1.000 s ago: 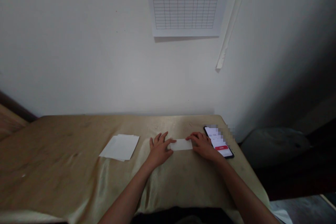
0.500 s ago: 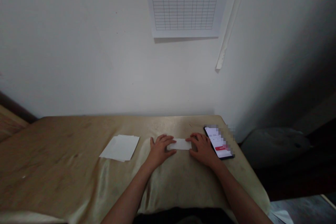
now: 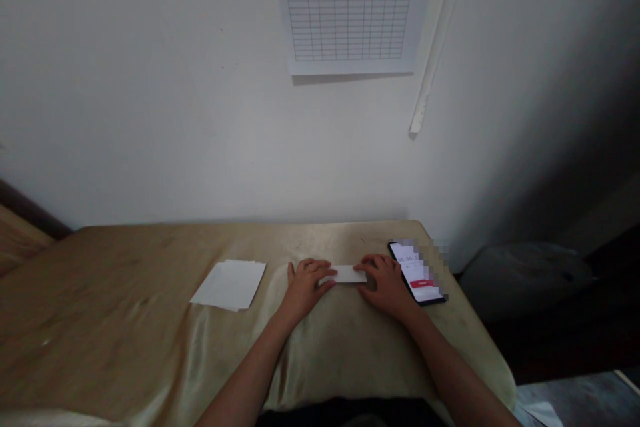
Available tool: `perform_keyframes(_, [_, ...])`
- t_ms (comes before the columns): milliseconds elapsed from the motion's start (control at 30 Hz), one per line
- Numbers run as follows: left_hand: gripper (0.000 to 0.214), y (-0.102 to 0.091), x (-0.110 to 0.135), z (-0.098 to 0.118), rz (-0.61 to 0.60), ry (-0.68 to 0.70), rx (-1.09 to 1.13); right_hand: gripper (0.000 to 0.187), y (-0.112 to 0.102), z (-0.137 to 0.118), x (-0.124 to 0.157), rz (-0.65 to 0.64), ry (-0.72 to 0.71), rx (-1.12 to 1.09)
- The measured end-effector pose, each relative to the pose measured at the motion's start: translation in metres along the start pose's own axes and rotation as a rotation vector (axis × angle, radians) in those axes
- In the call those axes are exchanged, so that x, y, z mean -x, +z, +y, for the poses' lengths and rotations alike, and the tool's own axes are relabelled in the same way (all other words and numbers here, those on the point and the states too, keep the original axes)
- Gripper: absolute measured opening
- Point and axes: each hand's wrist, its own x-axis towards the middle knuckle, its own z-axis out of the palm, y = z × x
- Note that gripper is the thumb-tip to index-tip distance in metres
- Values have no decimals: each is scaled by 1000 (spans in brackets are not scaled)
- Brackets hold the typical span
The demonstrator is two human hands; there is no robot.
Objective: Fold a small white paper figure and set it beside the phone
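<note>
A narrow folded strip of white paper (image 3: 347,274) lies on the tan cloth-covered table (image 3: 125,280). My left hand (image 3: 306,283) rests on the strip's left end, fingers curled over it and pressing down. My right hand (image 3: 384,281) covers the strip's right end, fingers bent and pressed on the paper. Only the middle of the strip shows between the two hands.
A small stack of white paper sheets (image 3: 229,284) lies to the left of my hands. A phone (image 3: 417,272) with a lit screen lies just right of my right hand, near the table's right edge. A gridded chart (image 3: 347,7) hangs on the wall.
Both hands have closed in slightly over the strip, fingers curling from flatter to more bent. The strip looks a little narrower than a second ago.
</note>
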Motion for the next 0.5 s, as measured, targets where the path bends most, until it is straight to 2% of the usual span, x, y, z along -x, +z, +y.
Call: perform_keyframes(500, [25, -4, 2, 5, -36, -21, 2, 20, 4, 6, -2, 43, -12, -9])
